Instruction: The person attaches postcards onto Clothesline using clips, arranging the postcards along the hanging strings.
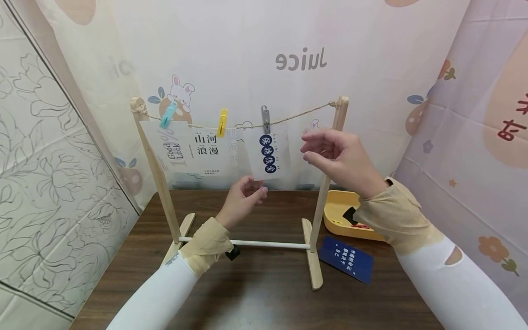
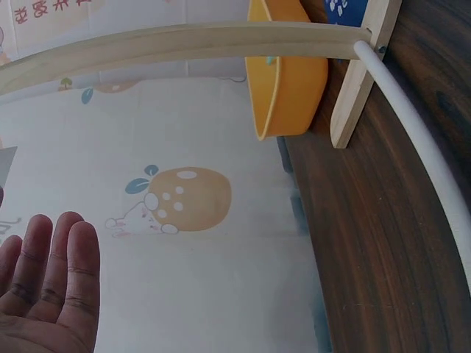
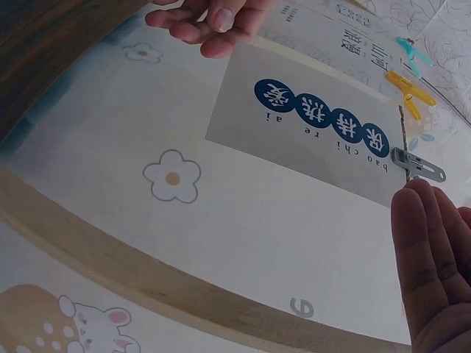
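Note:
A white card with blue circles (image 1: pixel 269 158) hangs from the twine under a grey clothespin (image 1: pixel 265 120). At the card's lower edge, the left hand (image 1: pixel 243 198) has loosely bent fingers and grips nothing. To the right of the card, the right hand (image 1: pixel 336 158) is raised with relaxed fingers, apart from it. Farther left hang a card with black characters (image 1: pixel 207 153) under a yellow clothespin (image 1: pixel 222 123) and a "Good Luck" card (image 1: pixel 169 149) under a teal clothespin (image 1: pixel 168 114). In the right wrist view, the right fingers (image 3: pixel 430 250) are near the grey clothespin.
A wooden stand (image 1: pixel 318 215) holds the twine, with a white rod (image 1: pixel 268 244) low between its posts. Behind the right forearm is a yellow tray (image 1: pixel 336 206) with a few small items. A blue card (image 1: pixel 347 259) lies on the brown table (image 1: pixel 264 293). Printed curtains rise behind.

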Available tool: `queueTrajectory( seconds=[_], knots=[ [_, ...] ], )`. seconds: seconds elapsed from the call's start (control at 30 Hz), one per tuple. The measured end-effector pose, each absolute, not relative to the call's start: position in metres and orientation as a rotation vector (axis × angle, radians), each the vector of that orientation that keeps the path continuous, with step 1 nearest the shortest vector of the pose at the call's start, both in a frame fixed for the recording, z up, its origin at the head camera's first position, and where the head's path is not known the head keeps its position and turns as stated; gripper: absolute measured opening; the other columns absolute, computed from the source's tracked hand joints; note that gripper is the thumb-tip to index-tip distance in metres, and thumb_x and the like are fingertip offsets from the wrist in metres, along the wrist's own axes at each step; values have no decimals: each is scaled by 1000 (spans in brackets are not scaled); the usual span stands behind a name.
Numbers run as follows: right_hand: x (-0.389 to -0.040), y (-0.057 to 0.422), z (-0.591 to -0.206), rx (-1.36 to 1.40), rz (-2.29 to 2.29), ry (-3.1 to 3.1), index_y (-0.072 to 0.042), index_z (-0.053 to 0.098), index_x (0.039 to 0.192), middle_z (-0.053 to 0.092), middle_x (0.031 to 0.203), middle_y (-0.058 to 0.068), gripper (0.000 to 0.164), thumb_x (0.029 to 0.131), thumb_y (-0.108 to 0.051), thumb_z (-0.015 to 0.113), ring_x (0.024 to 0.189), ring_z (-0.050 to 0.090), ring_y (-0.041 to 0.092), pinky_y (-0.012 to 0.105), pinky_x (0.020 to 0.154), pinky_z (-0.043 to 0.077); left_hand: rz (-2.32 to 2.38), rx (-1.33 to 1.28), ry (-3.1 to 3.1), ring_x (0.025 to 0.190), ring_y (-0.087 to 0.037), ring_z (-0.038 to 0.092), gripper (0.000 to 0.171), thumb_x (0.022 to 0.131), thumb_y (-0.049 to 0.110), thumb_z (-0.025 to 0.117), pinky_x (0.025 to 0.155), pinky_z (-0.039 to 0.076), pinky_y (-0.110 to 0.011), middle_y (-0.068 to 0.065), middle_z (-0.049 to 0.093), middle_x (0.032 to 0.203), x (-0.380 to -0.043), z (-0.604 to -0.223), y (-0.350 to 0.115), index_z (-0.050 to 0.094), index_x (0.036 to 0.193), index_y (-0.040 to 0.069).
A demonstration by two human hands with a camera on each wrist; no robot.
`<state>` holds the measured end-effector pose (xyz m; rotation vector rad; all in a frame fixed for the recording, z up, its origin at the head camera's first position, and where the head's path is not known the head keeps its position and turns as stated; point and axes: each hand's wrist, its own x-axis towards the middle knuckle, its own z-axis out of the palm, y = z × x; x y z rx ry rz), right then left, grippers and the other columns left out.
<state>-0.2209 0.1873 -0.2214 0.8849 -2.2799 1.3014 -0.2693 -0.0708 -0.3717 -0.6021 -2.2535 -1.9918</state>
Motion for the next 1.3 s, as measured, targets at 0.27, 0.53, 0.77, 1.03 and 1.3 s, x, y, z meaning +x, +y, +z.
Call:
queueTrajectory(
  seconds=[0.27,0.53,0.77,1.03,1.3],
  knots=[
    [-218,198,-230,883,1353,-2232,7,73,123,82,105,11,28,96,9,74,89,78,1,16,80,62,-1985,-610,-2265,87,-14,71,22,103,7,70,78,63,-27,-22,74,109,-266,-382,-69,65,122,-4],
    [-214,208,-235,857,1353,-2198,9,73,117,79,96,-15,23,94,13,74,82,77,2,16,75,62,-1968,-621,-2311,88,-19,70,20,104,10,70,76,61,-26,-14,74,104,-261,-392,-65,67,119,-1],
    [-215,221,-243,824,1369,-2166,6,75,110,83,93,0,17,94,11,75,77,78,7,17,70,61,-1949,-648,-2334,84,-14,67,24,104,11,71,74,60,-25,-17,73,105,-259,-400,-60,66,121,-5],
    [-218,236,-253,767,1366,-2201,6,74,112,82,95,-3,19,97,-3,80,77,77,7,18,70,62,-1888,-679,-2364,88,-27,69,23,103,13,74,75,57,-24,-18,74,105,-254,-406,-54,68,119,-3],
    [-224,256,-270,731,1350,-2231,-4,76,112,81,95,-4,15,97,0,78,74,76,8,18,68,61,-1797,-735,-2389,91,-9,66,23,102,13,75,81,55,-23,-16,76,107,-250,-413,-47,69,118,-3]
  ],
)
